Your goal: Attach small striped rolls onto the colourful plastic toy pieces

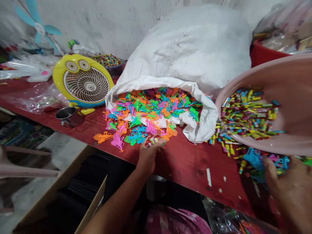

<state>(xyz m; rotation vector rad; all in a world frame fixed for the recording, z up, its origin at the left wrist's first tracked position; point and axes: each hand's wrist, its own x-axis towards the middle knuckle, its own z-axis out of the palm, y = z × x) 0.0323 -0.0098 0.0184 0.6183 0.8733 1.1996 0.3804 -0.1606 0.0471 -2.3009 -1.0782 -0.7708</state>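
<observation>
Well, left hand point(148, 152) at six o'clock grips tubes point(152, 140); right hand point(286, 180) at four is by toys point(254, 158), can't tell if grasping; more toys lie in the sack point(190, 48) at twelve, more tubes in the basin point(296, 104) at three

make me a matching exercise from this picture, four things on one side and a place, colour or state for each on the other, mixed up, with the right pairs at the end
Column one
1. left hand
2. right hand
3. sack
4. cup

Column two
A. white, lying open
B. metal, by the yellow fan
C. by blue pieces near the pink tub
D. holding small tubes

Right pairs
1-D, 2-C, 3-A, 4-B
</observation>
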